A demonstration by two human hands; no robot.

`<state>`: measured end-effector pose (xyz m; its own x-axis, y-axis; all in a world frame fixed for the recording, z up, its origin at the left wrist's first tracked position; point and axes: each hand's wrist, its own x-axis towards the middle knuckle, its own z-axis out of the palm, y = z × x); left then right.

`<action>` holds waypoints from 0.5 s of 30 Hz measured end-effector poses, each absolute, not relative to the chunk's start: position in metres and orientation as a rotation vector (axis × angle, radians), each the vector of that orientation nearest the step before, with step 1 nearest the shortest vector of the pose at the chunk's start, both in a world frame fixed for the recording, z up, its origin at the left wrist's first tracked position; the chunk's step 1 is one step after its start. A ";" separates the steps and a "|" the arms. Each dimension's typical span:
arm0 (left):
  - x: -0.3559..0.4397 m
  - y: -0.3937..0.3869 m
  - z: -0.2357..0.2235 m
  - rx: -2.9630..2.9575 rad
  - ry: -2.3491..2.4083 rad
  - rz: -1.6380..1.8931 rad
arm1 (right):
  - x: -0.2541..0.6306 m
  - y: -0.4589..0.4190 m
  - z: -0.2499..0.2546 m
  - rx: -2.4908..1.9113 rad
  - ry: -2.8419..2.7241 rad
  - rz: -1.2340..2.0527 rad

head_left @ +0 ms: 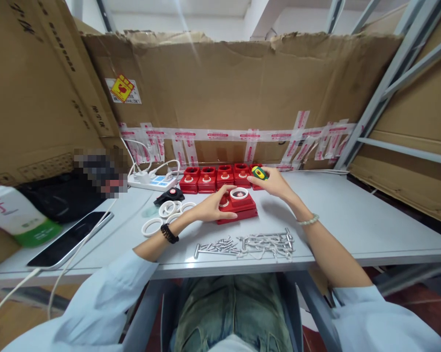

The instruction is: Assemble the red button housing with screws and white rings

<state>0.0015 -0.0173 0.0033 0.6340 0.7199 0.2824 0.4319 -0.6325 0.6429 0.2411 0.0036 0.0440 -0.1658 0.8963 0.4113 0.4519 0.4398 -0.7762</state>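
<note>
Red box [238, 208] steadied at frame centre by left hand [215, 208], fingers clasped on its near-left edge; white ring seated on top. Yellow-green tool [259, 172] clenched in right hand [275, 183]. Box lies flat, long axis left-to-right, face upward. Risk judged: box slid into screw pile [245, 244] below centre if pressed off-centre.

A pale grey flat-topped desk [352, 215] carries a red square plastic housing [238, 208] at its centre, a row of red boxes [215, 178] at 12 o'clock, white plastic rings [165, 215] at 9 o'clock, silver metal screws [245, 244] at 6 o'clock, and a black smartphone [70, 239] far towards 8 o'clock.
</note>
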 end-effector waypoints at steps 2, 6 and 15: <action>0.001 -0.018 0.006 2.286 0.882 0.767 | 0.239 0.001 0.046 -1.140 -1.766 0.616; -0.002 -0.019 0.015 2.177 0.809 0.934 | 0.234 -0.006 0.050 -1.180 -1.650 0.671; -0.037 -0.009 0.023 2.169 1.065 1.185 | 0.224 -0.012 0.043 -1.075 -2.067 0.665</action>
<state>-0.0373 -0.0086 0.0234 0.3345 0.7976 0.5020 0.4143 -0.6029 0.6818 0.2238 -0.0121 0.0431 -0.4077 0.8442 0.3481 0.4827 0.5228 -0.7026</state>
